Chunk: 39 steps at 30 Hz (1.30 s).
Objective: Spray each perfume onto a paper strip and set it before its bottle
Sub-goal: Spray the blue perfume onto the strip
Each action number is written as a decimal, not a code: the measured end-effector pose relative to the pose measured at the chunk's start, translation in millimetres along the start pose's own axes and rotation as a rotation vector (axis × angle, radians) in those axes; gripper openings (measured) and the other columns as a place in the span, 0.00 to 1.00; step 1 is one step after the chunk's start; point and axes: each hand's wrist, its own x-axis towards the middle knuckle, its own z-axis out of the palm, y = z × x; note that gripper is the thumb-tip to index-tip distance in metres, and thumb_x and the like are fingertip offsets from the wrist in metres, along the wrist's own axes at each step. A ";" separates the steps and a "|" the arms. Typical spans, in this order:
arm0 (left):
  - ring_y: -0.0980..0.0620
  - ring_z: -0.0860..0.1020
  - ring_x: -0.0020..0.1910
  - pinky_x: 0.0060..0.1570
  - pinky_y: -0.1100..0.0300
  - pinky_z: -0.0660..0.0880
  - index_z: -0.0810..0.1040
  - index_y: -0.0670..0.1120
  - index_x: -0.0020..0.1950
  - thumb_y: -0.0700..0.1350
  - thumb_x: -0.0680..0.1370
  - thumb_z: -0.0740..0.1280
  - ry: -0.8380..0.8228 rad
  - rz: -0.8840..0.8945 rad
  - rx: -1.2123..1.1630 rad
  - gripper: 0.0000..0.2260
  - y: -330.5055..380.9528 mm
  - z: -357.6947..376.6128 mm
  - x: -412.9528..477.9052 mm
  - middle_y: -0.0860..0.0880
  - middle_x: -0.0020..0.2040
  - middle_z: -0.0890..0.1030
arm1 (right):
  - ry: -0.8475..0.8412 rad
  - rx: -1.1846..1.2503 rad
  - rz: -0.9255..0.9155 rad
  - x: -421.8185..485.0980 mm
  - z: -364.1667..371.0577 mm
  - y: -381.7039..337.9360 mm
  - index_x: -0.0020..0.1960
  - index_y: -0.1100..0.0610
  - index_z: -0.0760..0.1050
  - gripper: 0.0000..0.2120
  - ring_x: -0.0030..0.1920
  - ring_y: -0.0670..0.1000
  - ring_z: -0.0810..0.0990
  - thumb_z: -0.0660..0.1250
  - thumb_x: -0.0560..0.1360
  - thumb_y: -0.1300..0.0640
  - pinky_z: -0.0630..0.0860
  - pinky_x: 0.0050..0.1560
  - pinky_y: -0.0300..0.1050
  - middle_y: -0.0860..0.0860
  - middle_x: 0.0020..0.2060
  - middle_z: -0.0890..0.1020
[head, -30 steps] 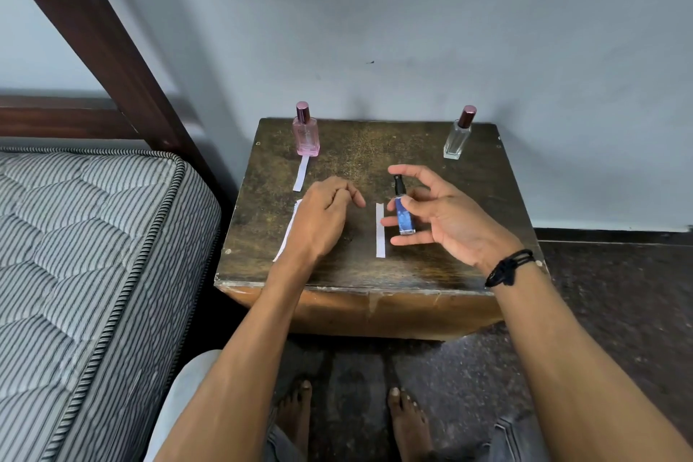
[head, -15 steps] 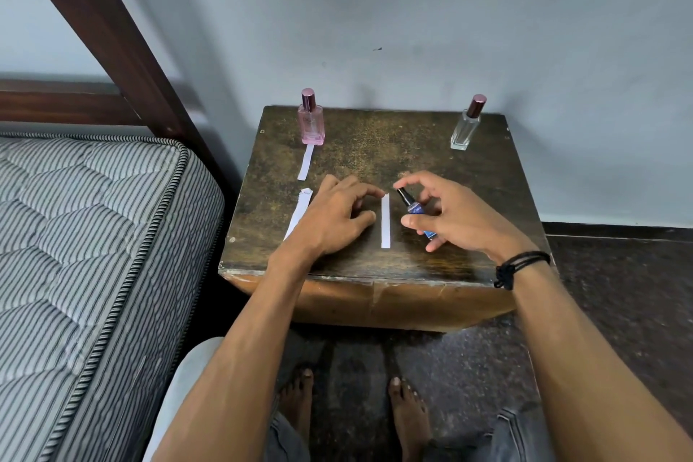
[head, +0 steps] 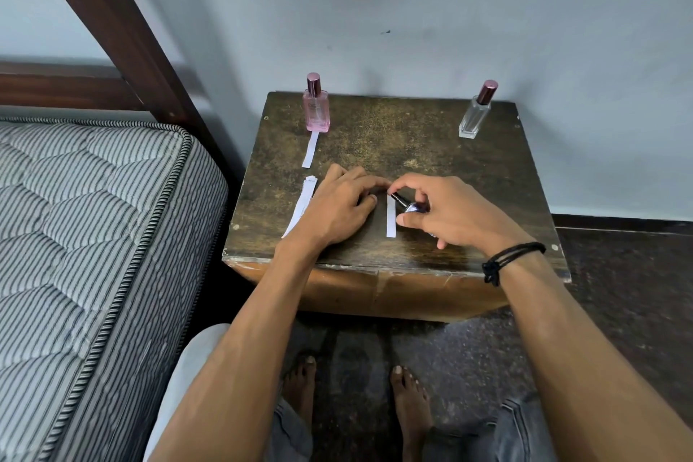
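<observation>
At front, right hand (head: 448,216) grips small bottle (head: 408,204) — pink bottle (head: 317,115): lettering unreadable.

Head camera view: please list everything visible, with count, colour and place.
Pink bottle: one, pink, table back left.
Clear bottle: one, clear, table back right.
Blue bottle: one, blue, black cap, in right hand.
Strip: one, white, before pink bottle.
Middle strip: one, white, between hands.
Left paper: white, table's left side, count unclear.
Table: one, dark brown, by wall.
Mattress: one, grey striped, left.
Wristband: one, black, right wrist.
Left hand: one, resting on table.
Right hand: one, gripping blue bottle.
</observation>
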 end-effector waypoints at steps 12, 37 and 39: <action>0.50 0.64 0.52 0.58 0.58 0.66 0.79 0.54 0.68 0.45 0.81 0.66 -0.006 -0.014 0.015 0.15 0.2 0.2 0.1 0.62 0.41 0.68 | 0.017 -0.034 -0.001 4.9 2.6 3.0 0.69 0.41 0.75 0.20 0.29 0.53 0.85 0.72 0.79 0.51 0.82 0.32 0.42 0.44 0.44 0.75; 0.49 0.64 0.51 0.56 0.61 0.63 0.80 0.54 0.66 0.44 0.81 0.66 0.012 -0.027 0.034 0.14 2.7 1.0 -0.3 0.54 0.45 0.73 | -0.014 -0.041 0.012 7.9 2.6 3.3 0.69 0.42 0.74 0.20 0.30 0.55 0.86 0.73 0.79 0.52 0.77 0.29 0.37 0.43 0.43 0.69; 0.49 0.64 0.51 0.55 0.62 0.62 0.80 0.54 0.66 0.44 0.81 0.66 0.008 -0.029 0.037 0.14 2.8 1.2 -0.5 0.54 0.45 0.73 | -0.014 -0.037 0.013 7.7 2.2 2.7 0.69 0.42 0.75 0.20 0.30 0.56 0.86 0.73 0.78 0.53 0.77 0.28 0.37 0.44 0.45 0.70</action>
